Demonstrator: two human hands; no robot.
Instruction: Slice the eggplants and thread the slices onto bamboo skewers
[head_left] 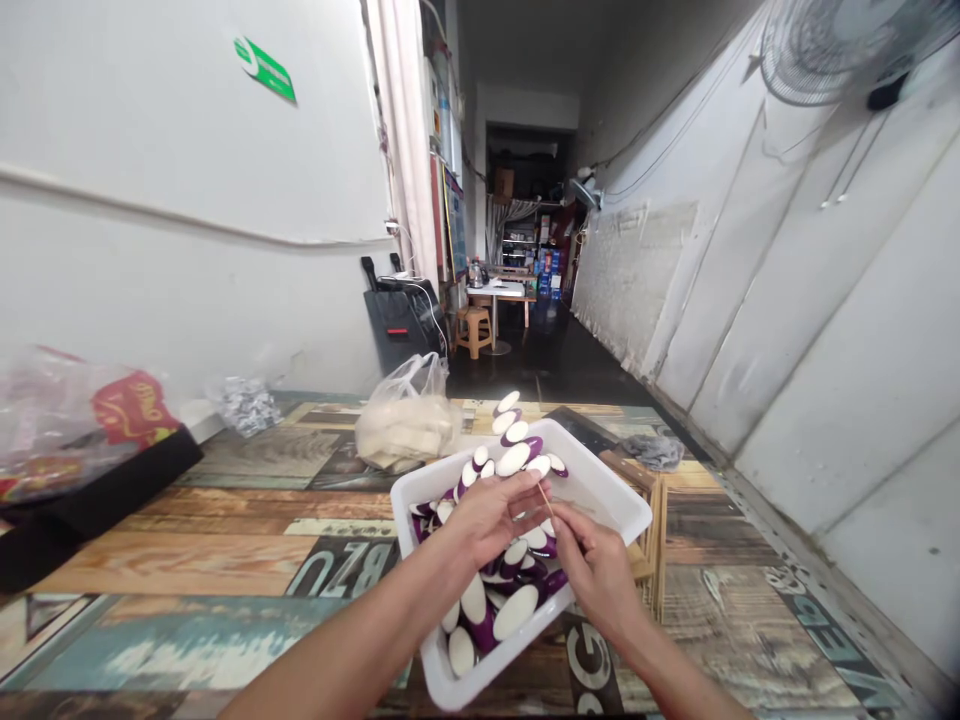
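A white plastic tub (pixel 636 508) stands in front of me, with many purple-skinned, white-fleshed eggplant slices (pixel 516 612) in it. Above its far part, a thin wooden skewer (pixel 546 500) carries a row of eggplant slices (pixel 514 458) slanting away from me. My left hand (pixel 487 515) has its thumb and fingers closed around the slice nearest me on that row. Lower down, my right hand (pixel 596 560) pinches the skewer's near end between thumb and finger. Both hands are over the tub, and they partly hide the slices below.
Thin wooden sticks (pixel 658 545) lie right of the tub. Behind it sits a knotted plastic bag (pixel 409 425) with pale contents. At left is a black box (pixel 97 500) with plastic packaging, near a silvery crumpled bundle (pixel 246 405). A grey cloth (pixel 654 452) lies at the table's back right.
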